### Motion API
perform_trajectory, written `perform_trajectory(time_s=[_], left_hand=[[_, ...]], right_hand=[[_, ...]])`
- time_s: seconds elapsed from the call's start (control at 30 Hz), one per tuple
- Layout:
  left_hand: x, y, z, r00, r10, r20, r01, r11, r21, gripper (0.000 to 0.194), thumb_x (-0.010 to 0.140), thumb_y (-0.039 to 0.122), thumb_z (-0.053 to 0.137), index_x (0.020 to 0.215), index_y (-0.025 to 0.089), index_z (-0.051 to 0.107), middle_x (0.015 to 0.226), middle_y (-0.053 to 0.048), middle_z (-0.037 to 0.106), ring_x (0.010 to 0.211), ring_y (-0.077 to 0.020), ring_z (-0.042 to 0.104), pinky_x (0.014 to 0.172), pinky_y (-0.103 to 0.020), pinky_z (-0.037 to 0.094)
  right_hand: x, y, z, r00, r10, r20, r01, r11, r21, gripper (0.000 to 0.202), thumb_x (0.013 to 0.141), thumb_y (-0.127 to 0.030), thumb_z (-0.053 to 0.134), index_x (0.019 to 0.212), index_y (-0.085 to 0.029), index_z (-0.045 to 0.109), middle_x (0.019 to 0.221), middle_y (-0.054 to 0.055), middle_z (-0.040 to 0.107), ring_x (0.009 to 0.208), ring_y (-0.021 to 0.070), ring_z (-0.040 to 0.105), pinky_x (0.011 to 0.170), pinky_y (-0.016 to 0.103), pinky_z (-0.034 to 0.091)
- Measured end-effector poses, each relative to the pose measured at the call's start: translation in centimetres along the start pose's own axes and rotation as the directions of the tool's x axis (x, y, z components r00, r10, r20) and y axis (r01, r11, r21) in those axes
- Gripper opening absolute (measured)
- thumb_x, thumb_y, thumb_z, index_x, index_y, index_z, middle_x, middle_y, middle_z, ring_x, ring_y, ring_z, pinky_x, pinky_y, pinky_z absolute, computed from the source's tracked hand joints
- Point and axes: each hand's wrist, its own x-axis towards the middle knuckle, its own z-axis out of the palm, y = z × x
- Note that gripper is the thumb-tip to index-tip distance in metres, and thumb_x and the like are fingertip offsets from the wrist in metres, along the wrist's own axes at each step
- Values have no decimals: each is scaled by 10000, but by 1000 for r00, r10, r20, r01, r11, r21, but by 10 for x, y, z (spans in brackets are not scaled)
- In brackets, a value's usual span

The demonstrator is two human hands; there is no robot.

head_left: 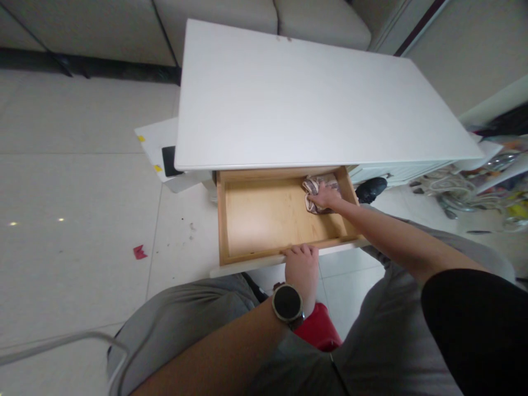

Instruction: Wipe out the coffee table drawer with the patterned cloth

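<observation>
A wooden drawer (264,214) stands pulled out from a white cabinet (305,104). My left hand (302,269), with a watch (287,302) on its wrist, is closed over the drawer's front edge near the middle. Inside the drawer, at its right end, my right hand (328,196) grips a folded, patterned brown-and-white cloth (315,206). The cloth rests against the drawer's floor or just over it; which, I cannot tell. Part of the cloth is hidden under the hand.
A beige sofa (223,16) runs behind the cabinet. At left, a white board (154,143) with yellow tabs juts out, and a red scrap (139,252) lies on the tiles. Coiled cables (445,184) and bags are at right. Something red (319,327) sits between my legs.
</observation>
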Motion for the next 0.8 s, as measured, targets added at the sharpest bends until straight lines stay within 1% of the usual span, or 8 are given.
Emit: perform_trajectory(time_s=[0.1, 0.2, 0.33, 0.47, 0.53, 0.6, 0.73, 0.8], left_hand=[[0, 0, 1, 1000, -1, -2, 1, 1000, 3, 367, 1050, 114, 384, 1349, 110, 597, 1178, -184, 707, 1062, -314, 704, 836, -466, 568], [1, 1, 1, 1000, 4, 4, -4, 1000, 3, 383, 1047, 99, 357, 1347, 106, 594, 1182, -188, 702, 1072, -326, 701, 835, -476, 566], [3, 0, 3, 1000, 8, -6, -8, 1000, 8, 371, 1047, 117, 376, 1341, 119, 601, 1157, -188, 701, 1058, -326, 698, 821, -479, 565], [4, 1, 7, 1000, -1, -19, 2, 999, 39, 378, 1052, 126, 362, 1339, 133, 607, 1141, -180, 699, 1046, -321, 696, 824, -482, 563], [5, 3, 9, 1000, -11, -24, 12, 998, 55, 383, 1052, 122, 354, 1337, 141, 609, 1129, -173, 699, 1031, -313, 697, 816, -469, 558], [4, 4, 12, 999, -25, -41, 28, 997, 66, 383, 1049, 119, 357, 1336, 143, 609, 1110, -167, 698, 1011, -303, 694, 813, -453, 549], [3, 6, 13, 996, -51, -78, 56, 996, 67, 382, 1034, 104, 366, 1317, 131, 621, 1094, -172, 691, 985, -297, 678, 819, -446, 523], [3, 7, 13, 996, -53, -77, 57, 996, 62, 397, 1030, 92, 350, 1293, 130, 644, 1088, -177, 695, 985, -303, 673, 816, -447, 514]], right_hand=[[11, -13, 4, 997, -25, -72, 27, 999, 24, 890, 944, -609, 586, 1582, -35, 353, 1391, 322, 617, 1314, 415, 618, 1062, 486, 492], [15, -23, 2, 995, -20, -93, 23, 999, 30, 782, 950, -517, 607, 1528, -23, 425, 1330, 318, 659, 1263, 408, 656, 1033, 483, 512], [12, -37, 1, 994, -6, -108, 12, 999, 52, 777, 947, -496, 619, 1511, 1, 424, 1291, 325, 676, 1242, 401, 669, 1020, 467, 519], [2, -61, 0, 993, -67, -100, 75, 994, 78, 726, 952, -472, 597, 1481, 1, 442, 1283, 313, 688, 1232, 402, 674, 1013, 468, 526], [-6, -82, 0, 988, -113, -104, 122, 988, 94, 706, 946, -459, 596, 1465, -1, 457, 1273, 309, 693, 1222, 405, 680, 1008, 473, 534], [-16, -107, -1, 981, -157, -113, 171, 977, 127, 707, 945, -455, 591, 1466, 4, 457, 1266, 313, 695, 1209, 402, 686, 1006, 472, 541], [-36, -170, -8, 969, -230, -96, 246, 944, 220, 725, 957, -408, 582, 1503, 32, 399, 1303, 337, 674, 1226, 384, 685, 1021, 456, 542], [-47, -204, -13, 954, -291, -75, 300, 922, 243, 700, 982, -379, 551, 1511, 47, 381, 1320, 347, 663, 1253, 371, 676, 1031, 449, 538]])
